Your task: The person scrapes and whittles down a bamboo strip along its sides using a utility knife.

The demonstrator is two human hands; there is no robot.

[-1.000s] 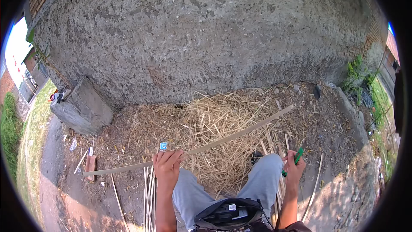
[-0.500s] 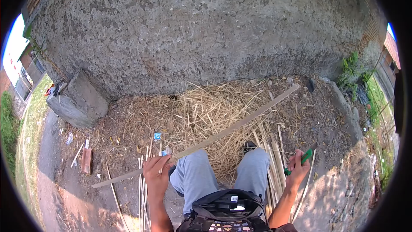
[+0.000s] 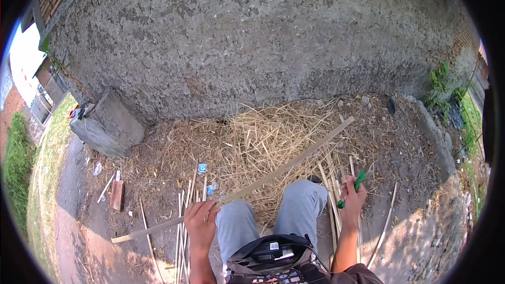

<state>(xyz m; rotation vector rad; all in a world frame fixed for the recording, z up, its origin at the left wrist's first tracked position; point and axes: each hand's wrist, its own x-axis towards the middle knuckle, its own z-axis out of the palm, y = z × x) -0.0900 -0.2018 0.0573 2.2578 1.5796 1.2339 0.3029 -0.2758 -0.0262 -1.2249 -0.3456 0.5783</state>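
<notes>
My left hand (image 3: 200, 224) is closed around a long flat bamboo strip (image 3: 286, 167), gripping it left of its middle. The strip slants from low at the left, across my left knee, up over the straw pile (image 3: 263, 139). In my right hand (image 3: 353, 203), by my right knee, is a green-handled tool (image 3: 360, 181), its fingers wrapped round the handle. The tool is apart from the strip, and its blade is hard to make out.
A rough wall (image 3: 252, 37) rises in front. A concrete block (image 3: 110, 126) stands at the left, with a reddish brick (image 3: 117, 195) nearer. Thin strips (image 3: 181, 231) lie beside my left leg, others (image 3: 332, 202) beside my right. An open black bag (image 3: 271, 252) sits at my lap.
The strip's far end has dropped slightly and shifted left since the last frame. My right hand with the green tool has moved left and up. The view has also shifted.
</notes>
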